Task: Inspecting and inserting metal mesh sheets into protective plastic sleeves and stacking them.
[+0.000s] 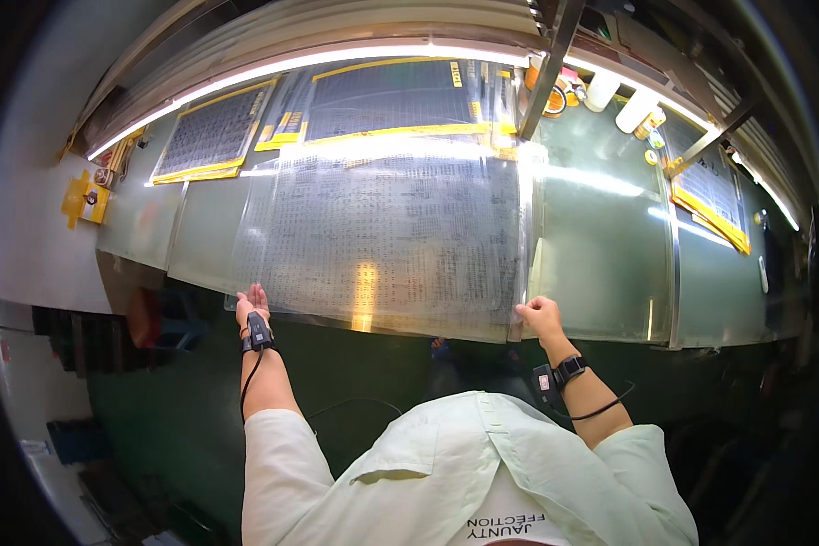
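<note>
Left hand: the left hand [253, 302] is at 8 o'clock from the middle of the printed film, by its near left corner; its fingers are straight, apart from the palm, which faces up. Whether it touches the film cannot be told.
Right hand: the right hand [541, 317] is at 4 o'clock, by the near right corner; its fingers are curled, thumb and forefinger tips together. Whether the film's edge is between them cannot be told.
Wrists: a black device [259, 329] with a cable is strapped on the left one, a dark band [570, 369] on the right.
Printed film: the large clear printed film [382, 227], covered with rows of dark marks, lies flat between the two hands, its near side along the worktop's edge.
Worktop: the glossy greenish worktop [601, 237] runs beneath the film and on past it towards 3 and 9 o'clock.
Metal strip: at 3 o'clock, a narrow metal strip [523, 218] beside the film.
Bordered sheets: dark, yellow-edged, at 12 o'clock [387, 96], 10 o'clock [211, 132] and 3 o'clock [708, 193].
Far items: at 2 o'clock, an orange roll [555, 100] and a white cylinder [635, 111]; at 9 o'clock, a yellow object [75, 202].
Light: a lit tube [337, 62] spans the far side at 12 o'clock.
</note>
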Motion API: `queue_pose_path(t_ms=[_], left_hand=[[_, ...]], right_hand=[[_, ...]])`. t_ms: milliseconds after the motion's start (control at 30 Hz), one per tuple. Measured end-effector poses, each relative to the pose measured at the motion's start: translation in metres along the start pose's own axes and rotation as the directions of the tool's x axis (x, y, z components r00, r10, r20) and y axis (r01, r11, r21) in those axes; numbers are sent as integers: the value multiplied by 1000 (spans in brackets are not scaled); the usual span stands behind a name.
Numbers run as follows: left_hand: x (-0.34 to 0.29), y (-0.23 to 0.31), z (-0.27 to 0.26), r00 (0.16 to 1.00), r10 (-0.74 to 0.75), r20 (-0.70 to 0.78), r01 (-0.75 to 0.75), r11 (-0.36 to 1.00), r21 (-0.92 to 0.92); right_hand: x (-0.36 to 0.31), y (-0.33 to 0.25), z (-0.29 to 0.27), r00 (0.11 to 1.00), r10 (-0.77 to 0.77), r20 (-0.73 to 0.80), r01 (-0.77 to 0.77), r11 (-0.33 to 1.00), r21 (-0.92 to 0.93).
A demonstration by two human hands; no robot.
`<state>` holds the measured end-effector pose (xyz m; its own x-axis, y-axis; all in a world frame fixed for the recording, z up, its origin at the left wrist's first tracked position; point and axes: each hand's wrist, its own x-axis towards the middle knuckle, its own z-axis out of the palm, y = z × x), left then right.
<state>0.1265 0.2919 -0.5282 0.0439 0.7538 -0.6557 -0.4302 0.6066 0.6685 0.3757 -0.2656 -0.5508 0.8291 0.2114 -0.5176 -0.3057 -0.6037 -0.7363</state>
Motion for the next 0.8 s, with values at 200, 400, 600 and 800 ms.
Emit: queue_pose_path(t_ms=[200,400,600,800], left_hand=[[-32,-16,4,785,620,4,-358,448,819],[-223,-130,64,14,-225,974,-977,-209,-34],[-303,-173,109,121,-200,972,-909,372,189],[-308,-161,138,96,-281,955,-806,541,240]], right_hand=[[-24,-67,0,984,-108,144,54,939,339],[-71,-158,-12,925,-364,106,229,760,609],[-96,-213,-8,666,-738,110,695,668,266],[-58,-244,-29,118,-992,-46,938,127,-323]])
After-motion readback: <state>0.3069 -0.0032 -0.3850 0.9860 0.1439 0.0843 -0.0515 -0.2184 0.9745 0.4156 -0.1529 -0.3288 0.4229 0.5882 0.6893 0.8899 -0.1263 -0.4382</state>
